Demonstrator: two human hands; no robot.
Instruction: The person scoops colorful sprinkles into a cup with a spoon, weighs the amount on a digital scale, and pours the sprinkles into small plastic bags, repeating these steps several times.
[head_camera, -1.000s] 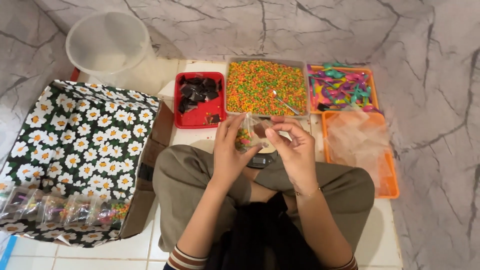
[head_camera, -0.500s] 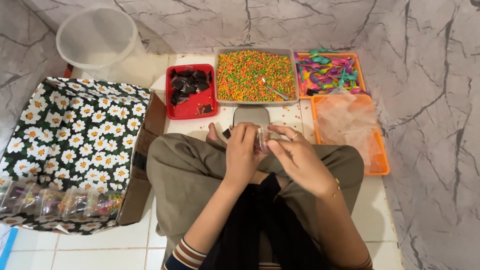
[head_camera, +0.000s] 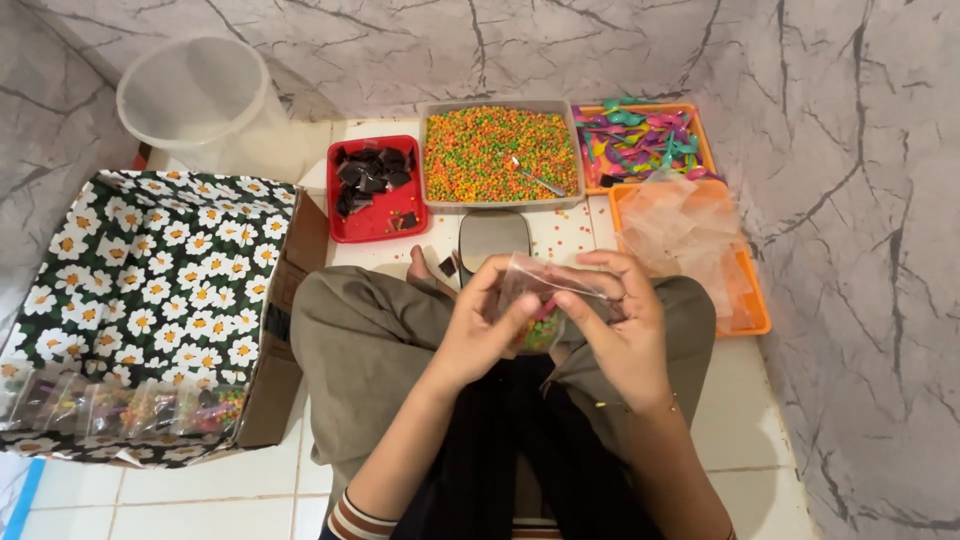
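White tile floor, trays far ahead. My left hand and right hand pinch a small clear bag of coloured pellets; light, floppy, slippery, best gripped at top edge.

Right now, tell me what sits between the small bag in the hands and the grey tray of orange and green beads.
In the head view, a small scale with a steel platform sits between the small bag and the grey tray.

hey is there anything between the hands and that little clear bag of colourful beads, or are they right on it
Nothing visible stands between them. The left hand and the right hand both grip the small clear bag directly, fingers pinching its upper part, above the lap. The scale and trays lie beyond it, apart.
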